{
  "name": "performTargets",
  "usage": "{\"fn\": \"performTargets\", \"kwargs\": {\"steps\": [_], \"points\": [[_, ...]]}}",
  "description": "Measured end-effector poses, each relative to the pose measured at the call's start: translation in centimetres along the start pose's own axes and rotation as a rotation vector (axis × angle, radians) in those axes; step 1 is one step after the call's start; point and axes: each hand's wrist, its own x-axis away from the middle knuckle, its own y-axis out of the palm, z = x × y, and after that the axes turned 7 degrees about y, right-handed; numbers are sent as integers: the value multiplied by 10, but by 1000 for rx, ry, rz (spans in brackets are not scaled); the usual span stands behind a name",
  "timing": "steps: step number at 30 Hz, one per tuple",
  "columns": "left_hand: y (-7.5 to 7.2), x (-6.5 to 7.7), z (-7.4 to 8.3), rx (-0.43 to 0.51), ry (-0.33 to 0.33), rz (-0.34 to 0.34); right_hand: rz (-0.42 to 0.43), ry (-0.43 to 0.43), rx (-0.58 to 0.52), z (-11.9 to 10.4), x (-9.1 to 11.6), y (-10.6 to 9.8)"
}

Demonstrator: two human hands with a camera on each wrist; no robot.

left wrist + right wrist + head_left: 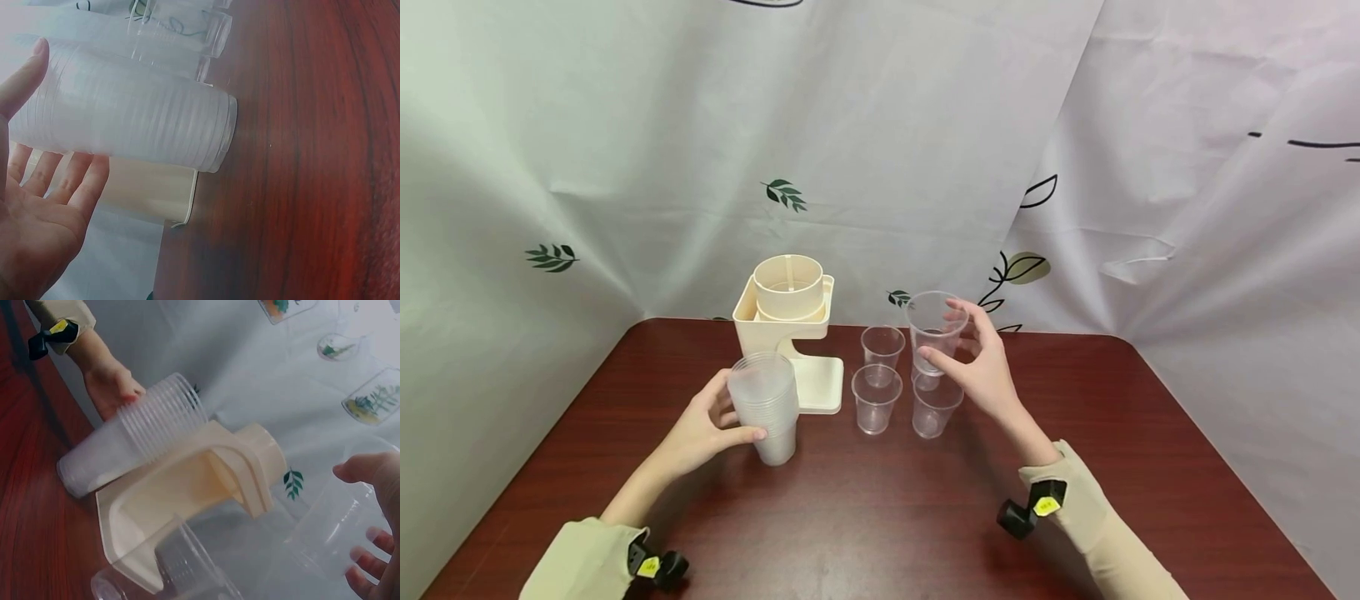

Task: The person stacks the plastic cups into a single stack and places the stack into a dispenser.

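A tall stack of clear plastic cups (766, 421) is gripped by my left hand (709, 427), thumb on the near side and fingers behind. The left wrist view shows the stack's ribbed rims and its base close to the table. My right hand (981, 360) holds a single clear cup (934, 321) upright between thumb and fingers, above the other cups. Under it stands a front right cup (937, 408). Beside that are a front left cup (876, 404) and a back left cup (883, 343). The held cup partly covers the area behind the front right one.
A cream-coloured stand (820, 383) with a round cup-shaped top (790, 287) is just behind the stack. All this is on a dark red wooden table (865, 517). A pale cloth with leaf prints (880, 167) hangs behind the table's far edge.
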Motion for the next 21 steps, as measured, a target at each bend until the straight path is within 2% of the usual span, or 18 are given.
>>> {"fn": "performTargets", "kwargs": {"steps": [6,15,21], "points": [[0,0,0,1,-2,3,-18,-15,-29,16,-9,7],[1,0,0,-6,1,6,-70,-61,-71,14,-11,13],[0,0,0,-5,2,4,-130,-48,-127,9,-10,22]]}}
